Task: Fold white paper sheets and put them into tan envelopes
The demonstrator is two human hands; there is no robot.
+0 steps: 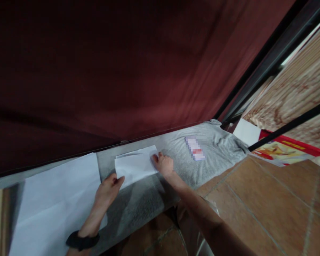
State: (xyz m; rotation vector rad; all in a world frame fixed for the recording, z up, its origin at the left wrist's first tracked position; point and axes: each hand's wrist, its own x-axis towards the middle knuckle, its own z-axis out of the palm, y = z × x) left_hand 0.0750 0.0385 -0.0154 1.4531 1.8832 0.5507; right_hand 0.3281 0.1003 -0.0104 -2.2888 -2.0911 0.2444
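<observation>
A folded sheet of white paper [136,166] lies on the grey cloth, its upper layer slightly lifted along the far edge. My left hand [109,188] pinches its near left corner between thumb and fingers. At the right end, my right hand [164,164] grips the paper's edge with curled fingers. A dark band [82,240] circles my left wrist. Left of my left hand spreads a larger creased white sheet [61,199], with my left forearm over its right side.
Grey cloth [216,153] covers the narrow surface, wrinkled at the right, with a blurred-out pinkish rectangular item [195,148] on it. A dark red curtain [122,71] hangs behind. Black poles [290,126], a red-and-yellow printed box [285,148] and brown floor tiles [277,192] are at the right.
</observation>
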